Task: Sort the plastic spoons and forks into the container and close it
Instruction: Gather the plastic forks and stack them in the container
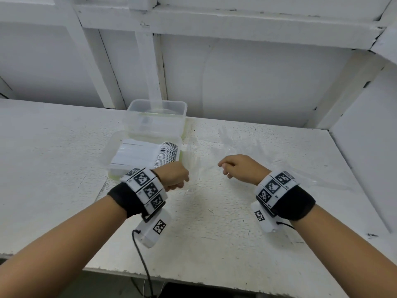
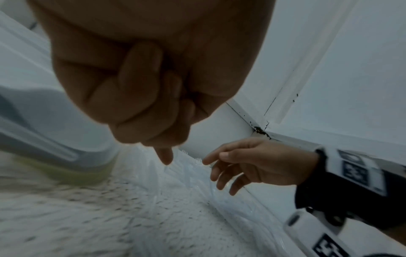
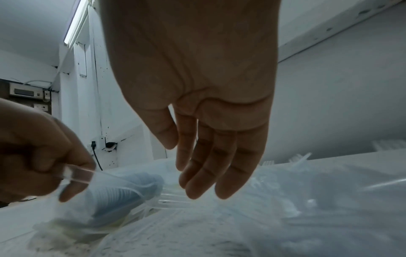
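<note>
A clear tray (image 1: 111,151) with a greenish rim holds a tight stack of white plastic spoons (image 1: 146,155). Behind it stands a deeper clear tub (image 1: 154,117). Clear plastic forks (image 1: 236,143) lie scattered on the white table to the right of the tray. My left hand (image 1: 175,177) is just right of the tray, fingers curled round the handle of clear plastic cutlery (image 3: 77,175); I cannot tell whether it is a fork or a spoon. My right hand (image 1: 238,168) hovers palm down over the forks (image 3: 173,196), its fingers (image 3: 197,182) loose and holding nothing.
The white table (image 1: 53,168) runs into a corner of white walls at the back and right. A thin clear plastic bag (image 1: 322,179) lies flat at the right. A black cable (image 1: 141,261) hangs from my left wrist over the front edge.
</note>
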`<act>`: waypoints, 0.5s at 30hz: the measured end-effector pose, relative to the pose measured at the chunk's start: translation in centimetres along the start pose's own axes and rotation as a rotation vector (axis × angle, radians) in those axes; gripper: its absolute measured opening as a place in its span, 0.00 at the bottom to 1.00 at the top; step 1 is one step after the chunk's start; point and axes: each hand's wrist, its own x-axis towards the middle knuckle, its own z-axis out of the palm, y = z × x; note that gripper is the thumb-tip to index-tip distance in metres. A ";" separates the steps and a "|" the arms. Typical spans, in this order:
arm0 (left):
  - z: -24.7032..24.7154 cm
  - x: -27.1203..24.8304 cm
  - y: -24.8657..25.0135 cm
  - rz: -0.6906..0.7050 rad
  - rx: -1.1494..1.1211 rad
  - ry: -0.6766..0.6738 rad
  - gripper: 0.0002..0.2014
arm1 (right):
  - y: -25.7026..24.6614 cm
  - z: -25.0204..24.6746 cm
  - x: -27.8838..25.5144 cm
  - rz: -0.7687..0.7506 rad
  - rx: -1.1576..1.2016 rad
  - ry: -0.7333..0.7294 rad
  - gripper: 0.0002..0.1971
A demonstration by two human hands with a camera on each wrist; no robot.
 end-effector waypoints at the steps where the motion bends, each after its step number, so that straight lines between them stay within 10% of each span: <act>1: -0.2 -0.6 -0.8 0.005 -0.001 0.012 0.07 | -0.7 0.4 0.6 0.006 -0.007 -0.008 0.15; 15: -1.2 -4.0 -9.0 0.090 0.273 0.166 0.07 | -6.5 5.3 8.0 0.090 -0.416 -0.084 0.17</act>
